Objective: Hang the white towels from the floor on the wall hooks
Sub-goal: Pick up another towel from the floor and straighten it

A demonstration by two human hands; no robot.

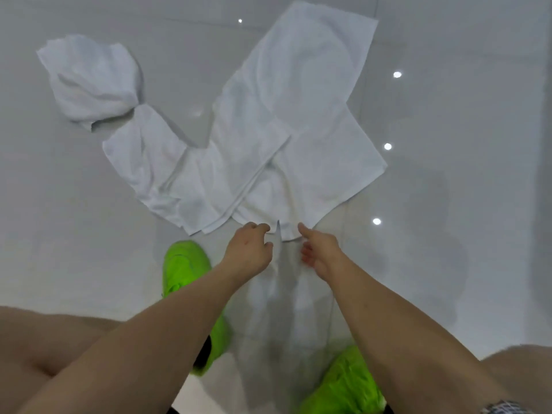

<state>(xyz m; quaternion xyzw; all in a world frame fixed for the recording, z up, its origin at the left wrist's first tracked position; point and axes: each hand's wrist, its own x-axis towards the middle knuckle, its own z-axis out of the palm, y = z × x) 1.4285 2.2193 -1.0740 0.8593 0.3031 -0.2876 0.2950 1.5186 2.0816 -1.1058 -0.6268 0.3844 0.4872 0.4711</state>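
White towels lie spread on the glossy grey floor (89, 234). A crumpled towel (92, 79) is bunched at the upper left. A long towel (268, 109) runs diagonally from the top down to the left and overlaps a flatter towel (331, 162) on the right. My left hand (248, 253) reaches down to the flatter towel's near edge, with curled fingers and the thumb apart just at the hem. My right hand (319, 253) is beside it, one finger stretched out and touching the same hem. Neither hand grips cloth. No wall hooks are in view.
My two bright green shoes (185, 264) (346, 383) stand on the floor just behind the towels' near edge. Ceiling lights reflect as white dots (387, 146) to the right of the towels. A darker vertical strip (543, 174) runs along the right edge.
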